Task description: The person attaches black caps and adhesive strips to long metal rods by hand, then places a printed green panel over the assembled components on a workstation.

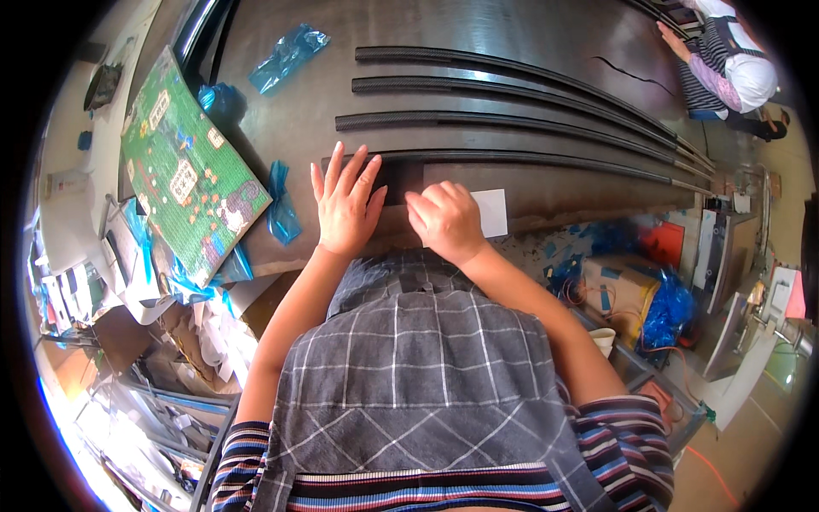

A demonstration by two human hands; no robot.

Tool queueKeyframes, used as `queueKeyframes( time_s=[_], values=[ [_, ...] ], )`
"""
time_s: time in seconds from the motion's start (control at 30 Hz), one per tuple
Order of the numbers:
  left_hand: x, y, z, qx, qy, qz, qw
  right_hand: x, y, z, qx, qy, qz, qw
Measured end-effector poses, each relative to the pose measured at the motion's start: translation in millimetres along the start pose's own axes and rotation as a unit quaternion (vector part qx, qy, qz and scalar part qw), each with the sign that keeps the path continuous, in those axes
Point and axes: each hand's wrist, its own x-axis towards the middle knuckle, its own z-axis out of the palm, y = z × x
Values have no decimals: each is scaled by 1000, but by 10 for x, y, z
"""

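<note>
Several long black rods with thicker woven-textured ends lie side by side on the dark table, running off to the right. My left hand is open, its fingers spread, with the fingertips at the left end of the nearest black rod. To its right my right hand is closed, fingers curled and thumb pressed in. Whatever it may hold is hidden. A flat black patch, perhaps a thin sheet, shows between the hands below the rod. Beside my right hand lies a white paper square.
At left, a green patterned board overhangs the table edge. Crumpled blue film lies near the far left. A cardboard box and blue plastic sit below the table at right. Another person works at far right.
</note>
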Motion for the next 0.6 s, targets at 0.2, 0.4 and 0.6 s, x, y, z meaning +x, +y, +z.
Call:
queueKeyframes(
  time_s=[0.2,0.4,0.6],
  values=[
    [188,22,14,-14,32,45,998,194,159,-38,-47,50,65,995],
    [298,61,39,-37,28,54,997,145,11,-59,-23,65,73,995],
    [384,102,72,-47,25,72,996,7,-12,47,18,-4,7,1000]
  ],
)
